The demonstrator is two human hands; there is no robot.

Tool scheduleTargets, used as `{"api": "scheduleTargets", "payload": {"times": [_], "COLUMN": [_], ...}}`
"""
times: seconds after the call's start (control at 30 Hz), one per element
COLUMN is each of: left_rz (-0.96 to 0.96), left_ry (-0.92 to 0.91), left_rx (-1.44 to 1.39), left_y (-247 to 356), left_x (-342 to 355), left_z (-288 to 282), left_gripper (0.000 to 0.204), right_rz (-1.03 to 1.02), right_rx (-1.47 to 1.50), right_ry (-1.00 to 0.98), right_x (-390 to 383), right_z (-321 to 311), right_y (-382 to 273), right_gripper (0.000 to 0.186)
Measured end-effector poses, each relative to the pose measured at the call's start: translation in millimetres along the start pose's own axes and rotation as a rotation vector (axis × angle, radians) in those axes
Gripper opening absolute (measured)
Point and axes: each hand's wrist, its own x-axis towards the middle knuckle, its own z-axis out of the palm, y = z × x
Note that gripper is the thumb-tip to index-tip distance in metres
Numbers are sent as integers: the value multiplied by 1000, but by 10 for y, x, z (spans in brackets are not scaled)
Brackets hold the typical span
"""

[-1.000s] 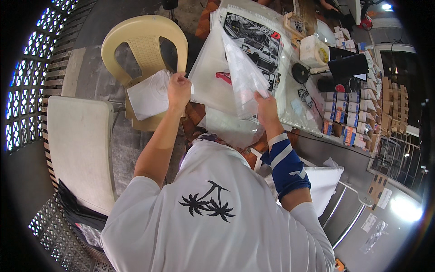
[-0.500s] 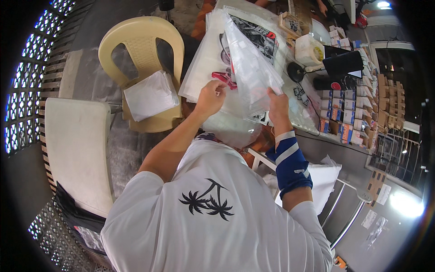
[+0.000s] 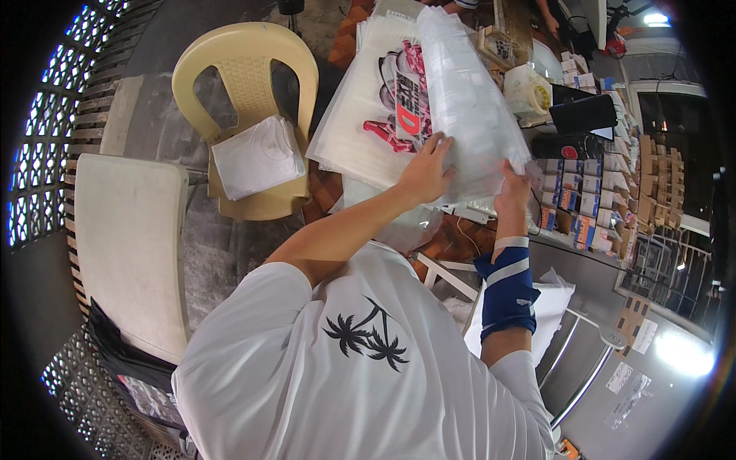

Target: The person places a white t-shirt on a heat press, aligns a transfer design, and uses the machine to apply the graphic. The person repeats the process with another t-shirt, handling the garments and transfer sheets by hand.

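Note:
A stack of large translucent plastic sheets [image 3: 345, 134] lies in front of me, and its top sheet carries a red, black and white printed graphic [image 3: 405, 100]. Several sheets are peeled over toward the right, forming a curled translucent flap [image 3: 471, 107]. My right hand [image 3: 512, 192] is closed on the flap's lower right corner. Next to the print, my left hand [image 3: 424, 175] rests at the fold with fingers stretched out, touching the sheets. A blue and white band wraps my right forearm.
To the left stands a beige plastic chair [image 3: 253, 84] with white sheets [image 3: 258, 159] on its seat, beside a pale tabletop [image 3: 130, 245]. Toward the right are a black cylinder [image 3: 584, 111], a whitish container [image 3: 524, 90] and rows of small boxes [image 3: 586, 180]. Another person's hand [image 3: 549, 21] shows far off.
My right hand has carried the flap further right and turned over more sheets, uncovering the red print. My left hand has moved right, from the stack's lower edge to the fold, and its fingers have extended.

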Motion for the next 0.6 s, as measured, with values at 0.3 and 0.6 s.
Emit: {"api": "scheduleTargets", "payload": {"times": [0.3, 0.6], "left_rz": [-554, -838], "left_ry": [266, 173], "left_rx": [394, 747], "left_y": [-307, -479], "left_x": [531, 929], "left_z": [-314, 30], "left_gripper": [63, 55], "right_rz": [-109, -146], "right_rx": [-173, -88], "right_ry": [124, 18], "right_x": [-188, -393], "right_z": [-98, 178], "right_y": [-168, -186], "right_gripper": [34, 32]}}
